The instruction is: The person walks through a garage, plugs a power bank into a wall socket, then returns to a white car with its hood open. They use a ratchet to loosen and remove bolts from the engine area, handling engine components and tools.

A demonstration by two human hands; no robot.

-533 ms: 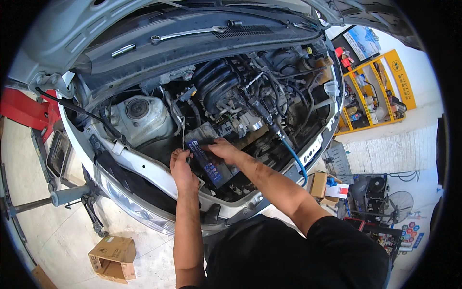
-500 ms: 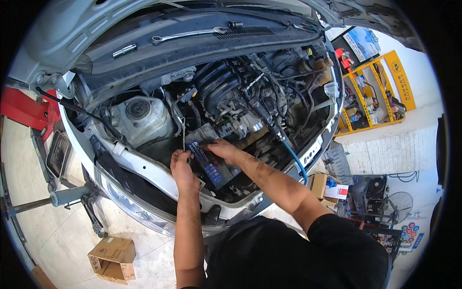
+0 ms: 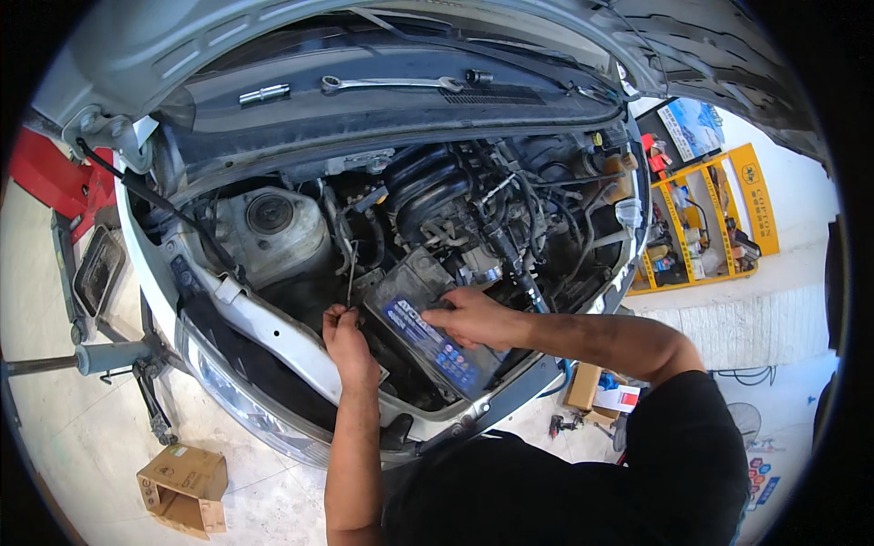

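Observation:
A car battery point(image 3: 421, 274) with a grey top and blue label sits at a slant in the front of the engine bay. My right hand point(image 3: 475, 318) is closed on its right side, the thumb over the label edge and the other fingers partly hidden. To the left of the battery, my left hand point(image 3: 345, 338) is pinched round the lower end of a thin metal rod point(image 3: 351, 280). That rod stands nearly upright beside the battery, reaching toward the hoses behind. Black engine parts point(image 3: 423, 182) lie beyond the battery.
A combination wrench point(image 3: 391, 84) and sockets point(image 3: 264, 94) point(image 3: 478, 76) rest on the cowl below the windscreen. A prop rod point(image 3: 155, 200) crosses the left side under the raised hood. A cardboard box point(image 3: 185, 487) stands on the floor; a yellow shelf point(image 3: 701, 223) is at the right.
The battery has shifted to the right, away from my left hand, with more of its top and label showing. My right hand has moved right with it. The head view has shifted too.

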